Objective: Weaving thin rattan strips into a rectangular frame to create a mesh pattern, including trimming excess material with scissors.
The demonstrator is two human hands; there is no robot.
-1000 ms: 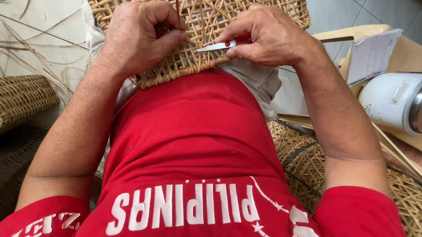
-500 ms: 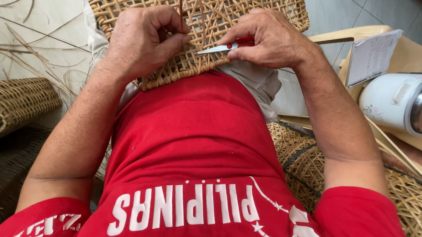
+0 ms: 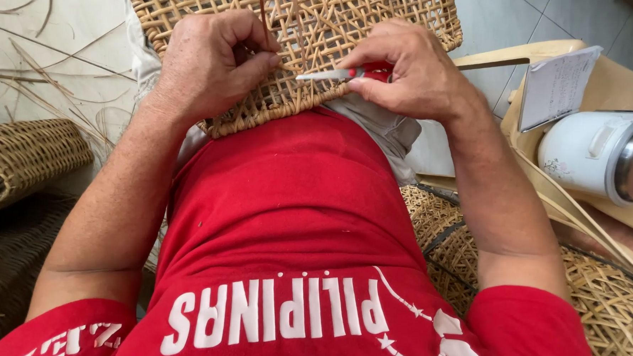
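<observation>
Head view, looking down over a red shirt [image 3: 293,220] at two bare hands working on a woven cane panel [image 3: 337,29] that rests against the lap, at 12 o'clock in the frame. I see the left hand [image 3: 211,63] at 11 o'clock, its fingers [image 3: 254,61] together, pinching a thin brown cane strand [image 3: 262,12] that rises upright from the weave. The right hand [image 3: 413,72] sits at 1 o'clock, fingers clamped on a small tool with a red handle [image 3: 378,70] and a pale blade [image 3: 324,76]; the blade tip points toward the left hand and lies against the panel's lower rows. Containers: a white rice cooker [image 3: 602,155] stands at 3 o'clock, its lid shut, so I cannot tell its contents; a folded paper [image 3: 559,85] leans just above it. A woven basket [image 3: 25,158] lies on its side at 9 o'clock, interior hidden. Loose cane strips [image 3: 43,80] lie on the floor at 10 o'clock. Compared with half a second ago, both hands keep their grips and the blade has barely shifted.
</observation>
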